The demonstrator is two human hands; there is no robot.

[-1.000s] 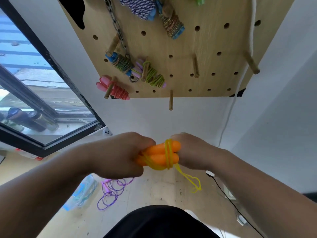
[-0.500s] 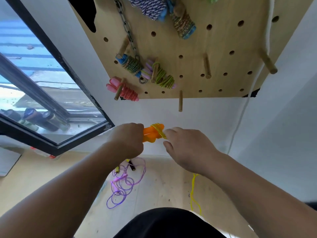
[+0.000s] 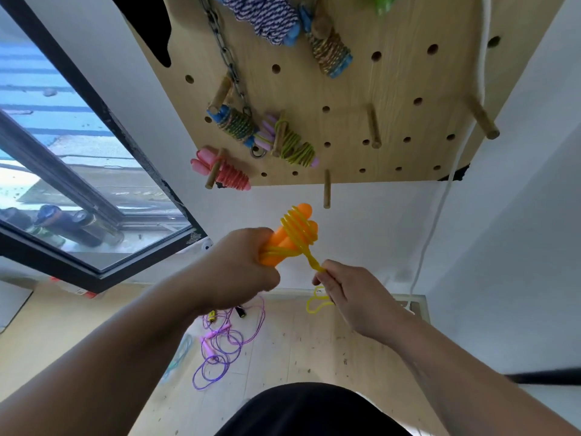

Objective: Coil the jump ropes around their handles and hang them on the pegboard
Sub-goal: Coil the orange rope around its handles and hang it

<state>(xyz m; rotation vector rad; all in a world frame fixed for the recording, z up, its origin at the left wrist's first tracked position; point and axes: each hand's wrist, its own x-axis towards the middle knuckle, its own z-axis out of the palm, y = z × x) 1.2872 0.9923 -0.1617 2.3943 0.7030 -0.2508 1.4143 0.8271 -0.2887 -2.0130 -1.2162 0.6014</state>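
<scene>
My left hand (image 3: pixel 242 265) grips the lower end of two orange jump rope handles (image 3: pixel 295 234) held together, tips pointing up. Yellow rope (image 3: pixel 298 229) is coiled around their upper half in several turns. My right hand (image 3: pixel 342 287) pinches the loose yellow rope end just right of the handles; a small loop (image 3: pixel 316 302) hangs below my fingers. The wooden pegboard (image 3: pixel 393 99) is on the wall above, with a bare peg (image 3: pixel 327 188) at its bottom edge, right over the handles. Several coiled ropes hang on the board, among them a pink one (image 3: pixel 226 174) and a green-wound one (image 3: pixel 292 146).
A purple jump rope (image 3: pixel 220 347) lies loose on the wooden floor below my hands, with a pale blue-green one (image 3: pixel 177 360) beside it. More bare pegs (image 3: pixel 374 127) (image 3: pixel 482 121) stick out at the board's right. A white cord (image 3: pixel 440 199) hangs down the wall. A window (image 3: pixel 78 184) fills the left.
More yellow turns now wrap the handles and less rope hangs loose. The handles tipped upright toward the board. My right hand moved down-right, pulling the rope end taut.
</scene>
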